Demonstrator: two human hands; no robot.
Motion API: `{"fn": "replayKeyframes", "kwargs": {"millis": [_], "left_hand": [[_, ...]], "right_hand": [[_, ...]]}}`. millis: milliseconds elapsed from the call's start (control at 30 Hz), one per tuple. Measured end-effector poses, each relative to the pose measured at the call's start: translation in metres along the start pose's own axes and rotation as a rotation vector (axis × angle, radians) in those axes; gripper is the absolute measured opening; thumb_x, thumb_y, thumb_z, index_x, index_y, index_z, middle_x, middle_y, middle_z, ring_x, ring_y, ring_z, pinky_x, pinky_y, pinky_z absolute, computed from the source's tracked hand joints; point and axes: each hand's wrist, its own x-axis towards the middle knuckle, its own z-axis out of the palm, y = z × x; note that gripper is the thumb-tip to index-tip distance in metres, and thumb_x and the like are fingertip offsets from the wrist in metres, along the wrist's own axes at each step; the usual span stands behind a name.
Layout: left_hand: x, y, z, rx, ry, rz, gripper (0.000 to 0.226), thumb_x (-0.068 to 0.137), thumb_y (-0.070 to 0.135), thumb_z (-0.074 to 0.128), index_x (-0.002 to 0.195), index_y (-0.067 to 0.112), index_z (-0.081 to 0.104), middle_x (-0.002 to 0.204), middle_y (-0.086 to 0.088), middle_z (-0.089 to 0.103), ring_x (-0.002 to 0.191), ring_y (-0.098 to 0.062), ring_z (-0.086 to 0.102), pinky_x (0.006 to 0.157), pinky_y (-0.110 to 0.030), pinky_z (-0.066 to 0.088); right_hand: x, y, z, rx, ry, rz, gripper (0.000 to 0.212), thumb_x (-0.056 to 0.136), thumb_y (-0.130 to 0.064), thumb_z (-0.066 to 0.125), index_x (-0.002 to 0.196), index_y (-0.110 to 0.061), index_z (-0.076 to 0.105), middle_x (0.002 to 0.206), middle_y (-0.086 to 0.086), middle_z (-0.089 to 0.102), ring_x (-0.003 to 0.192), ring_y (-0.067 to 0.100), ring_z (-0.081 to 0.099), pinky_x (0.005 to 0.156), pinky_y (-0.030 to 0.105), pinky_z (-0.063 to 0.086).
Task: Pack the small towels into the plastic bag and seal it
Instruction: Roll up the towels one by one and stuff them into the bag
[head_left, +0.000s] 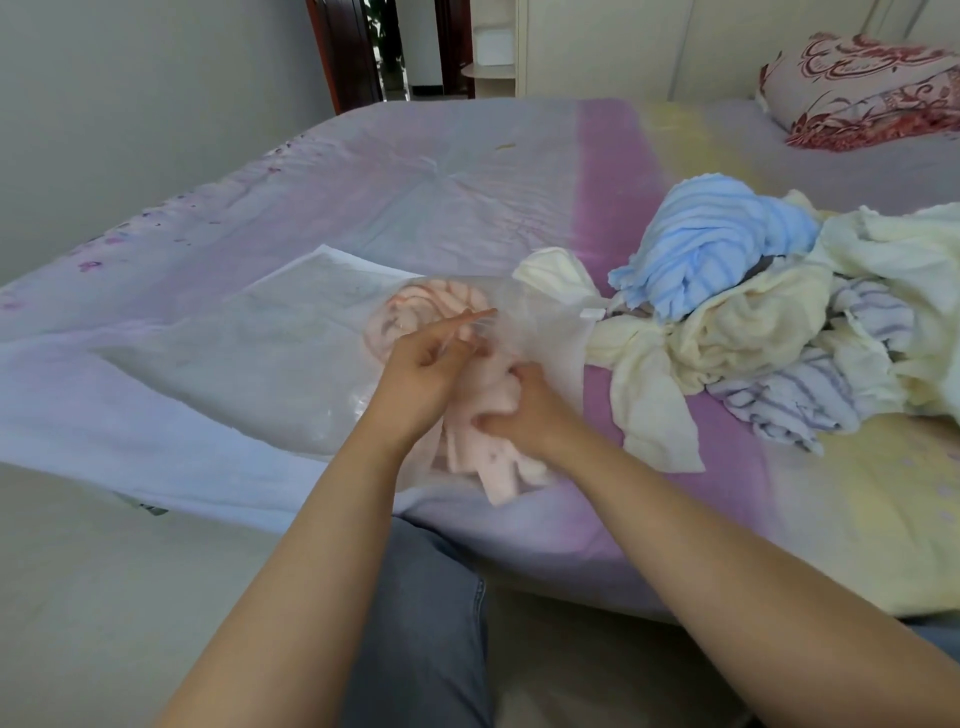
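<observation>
Both hands' fingers clamp pink towel at plastic bag mouth; bag lies leftward.

Right hand fingertips are buried in the pink towel, so the grip can't be made out. Bag mouth is blurred behind the plastic. Towel pile and pillow are cut off at the right edge.

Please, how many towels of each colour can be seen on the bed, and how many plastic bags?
Pink towel: 1
Blue towel: 1
Striped towel: 1
Cream towels: several, tangled, count unclear
Plastic bag: 1
Total: 4 plus the cream ones
</observation>
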Motion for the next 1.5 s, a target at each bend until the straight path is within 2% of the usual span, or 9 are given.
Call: {"fn": "replayKeyframes", "kwargs": {"millis": [100,233,367,600,767,967,1167,1333,1500], "left_hand": [[-0.001,0.008,-0.001,-0.031,-0.009,0.004,0.029,0.103,0.020,0.044,0.109,0.011,0.071,0.116,0.000,0.071,0.118,-0.010,0.060,0.100,-0.025,0.045],[0.007,0.013,-0.002,-0.033,0.110,0.028,0.030,0.103,0.020,0.043,0.116,0.014,0.069,0.117,0.006,0.069,0.116,-0.010,0.061,0.083,-0.013,0.050],[0.013,-0.003,-0.019,-0.150,0.255,0.002,0.033,0.098,0.033,0.046,0.111,0.015,0.071,0.115,-0.002,0.071,0.113,-0.021,0.064,0.096,-0.042,0.052],[0.015,-0.017,-0.010,-0.057,0.305,-0.014,0.029,0.103,0.021,0.040,0.103,0.021,0.069,0.108,0.014,0.068,0.103,0.005,0.060,0.090,-0.017,0.044],[0.012,-0.018,0.000,0.071,0.311,0.004,0.030,0.102,0.025,0.042,0.121,0.017,0.064,0.117,0.008,0.066,0.106,0.009,0.056,0.089,-0.007,0.041],[0.009,-0.009,0.002,0.127,0.342,0.052,0.024,0.101,0.025,0.046,0.120,0.031,0.059,0.137,0.007,0.053,0.132,-0.007,0.043,0.110,-0.023,0.032],[0.011,-0.010,0.001,0.101,0.350,-0.035,0.045,0.094,0.044,0.042,0.118,0.016,0.067,0.119,-0.004,0.069,0.118,-0.021,0.059,0.103,-0.043,0.046],[0.011,-0.009,0.010,0.085,0.372,-0.045,0.032,0.101,0.027,0.043,0.118,0.013,0.067,0.114,-0.002,0.069,0.109,-0.013,0.061,0.089,-0.016,0.046],[0.006,-0.005,0.016,0.107,0.368,-0.003,0.029,0.102,0.022,0.044,0.117,0.011,0.066,0.100,0.012,0.068,0.077,0.020,0.058,0.066,0.002,0.039]], "right_hand": [[0.041,-0.035,0.019,-0.131,0.089,-0.036,0.030,0.085,-0.047,0.044,0.098,-0.025,0.060,0.104,-0.001,0.065,0.101,0.020,0.062,0.090,0.037,0.048],[0.055,-0.059,0.036,-0.016,-0.113,-0.112,0.036,0.098,-0.016,0.033,0.128,-0.002,0.048,0.127,0.029,0.053,0.118,0.046,0.051,0.074,0.031,0.045],[0.037,-0.060,0.009,0.128,-0.245,-0.117,0.026,0.096,-0.015,0.046,0.116,-0.008,0.061,0.099,0.004,0.062,0.084,0.017,0.059,0.069,0.016,0.044],[-0.008,0.025,-0.067,0.158,0.641,-0.124,0.018,0.092,-0.018,0.054,0.104,-0.013,0.067,0.104,0.004,0.068,0.104,0.019,0.061,0.088,0.026,0.044],[0.008,0.082,-0.087,-0.346,0.166,0.341,0.089,0.084,-0.037,0.066,0.152,-0.015,0.012,0.155,0.015,0.017,0.142,0.030,0.026,0.111,0.041,0.029],[-0.022,0.072,-0.091,-0.386,0.227,0.286,0.019,0.093,-0.020,0.045,0.089,-0.014,0.062,0.104,0.010,0.067,0.098,0.029,0.062,0.079,0.032,0.044],[-0.103,0.018,-0.124,-0.147,0.345,-0.035,0.049,0.078,-0.026,0.074,0.123,-0.034,0.055,0.140,-0.008,0.040,0.129,0.016,0.039,0.106,0.037,0.037],[-0.113,-0.016,-0.141,0.657,0.375,-0.131,0.017,0.086,-0.024,0.065,0.073,-0.027,0.075,0.082,-0.003,0.075,0.093,0.022,0.069,0.088,0.041,0.054],[-0.044,-0.003,-0.128,-0.215,0.378,-0.084,0.074,0.067,-0.080,0.045,0.102,-0.016,0.056,0.112,0.008,0.059,0.104,0.024,0.058,0.087,0.039,0.046]]}}
